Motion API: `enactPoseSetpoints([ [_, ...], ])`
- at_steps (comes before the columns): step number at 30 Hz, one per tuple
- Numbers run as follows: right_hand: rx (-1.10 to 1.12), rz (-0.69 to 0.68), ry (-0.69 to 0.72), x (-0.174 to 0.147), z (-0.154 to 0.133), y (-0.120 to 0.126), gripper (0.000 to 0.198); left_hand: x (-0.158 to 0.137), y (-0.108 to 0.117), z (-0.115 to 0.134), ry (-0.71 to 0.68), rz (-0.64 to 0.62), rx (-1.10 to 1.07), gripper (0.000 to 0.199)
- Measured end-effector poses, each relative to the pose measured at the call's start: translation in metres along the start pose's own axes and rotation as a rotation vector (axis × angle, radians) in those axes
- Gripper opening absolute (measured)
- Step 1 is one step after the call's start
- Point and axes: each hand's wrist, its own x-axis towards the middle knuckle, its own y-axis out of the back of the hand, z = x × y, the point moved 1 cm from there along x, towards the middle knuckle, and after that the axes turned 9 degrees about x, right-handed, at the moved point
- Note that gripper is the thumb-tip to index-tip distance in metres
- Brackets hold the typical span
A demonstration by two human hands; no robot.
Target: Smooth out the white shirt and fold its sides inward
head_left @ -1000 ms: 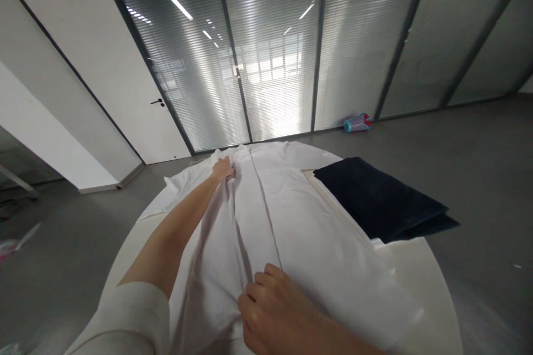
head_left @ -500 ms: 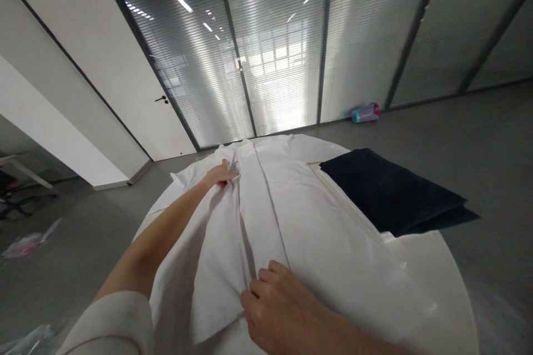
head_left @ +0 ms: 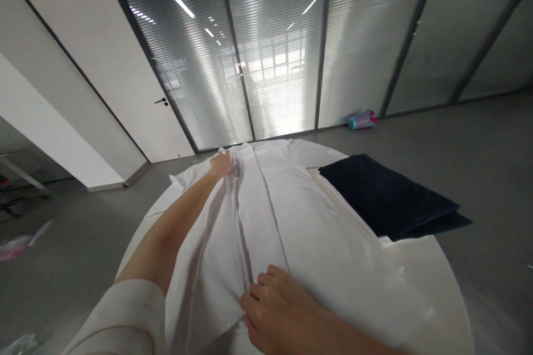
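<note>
A white shirt (head_left: 308,227) lies spread over a round white table, its long front strip running away from me. My left hand (head_left: 221,163) is stretched to the far end near the collar area, closed on the cloth; its fingertips are partly hidden. Near me, my right hand (head_left: 277,305) is closed around the lower end of the front edge, knuckles up. Between the two hands the edge is drawn fairly straight, with loose folds on its left side.
Folded dark navy cloth (head_left: 387,197) rests on the right part of the round table (head_left: 447,288) and hangs past its rim. Beyond stand a glass partition with blinds (head_left: 283,66) and a white door (head_left: 104,61). A blue and red patterned object (head_left: 362,120) lies on the floor.
My left hand has shifted slightly up and away along the shirt, and its fingers have turned from stretched to curled. My right hand stays in place, holding the lower edge.
</note>
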Motion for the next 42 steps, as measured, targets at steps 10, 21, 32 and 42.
enactPoseSetpoints([
  [10, -0.008, -0.030, 0.089, 0.001, 0.011, -0.001, 0.024, 0.038, -0.028, 0.000, 0.173, 0.112, -0.194, 0.036],
  [21, 0.003, -0.052, 0.069, 0.005, 0.014, -0.001, 0.026, 0.042, -0.058, 0.019, 0.239, 0.205, -0.349, 0.034],
  [32, 0.067, -0.065, 0.027, 0.000, 0.007, 0.011, 0.013, 0.003, -0.022, -0.026, -0.428, 0.115, -0.342, 0.035],
  [42, 0.102, -0.076, -0.033, -0.001, 0.001, 0.018, 0.014, -0.031, -0.011, -0.025, -0.635, 0.042, -0.068, 0.031],
])
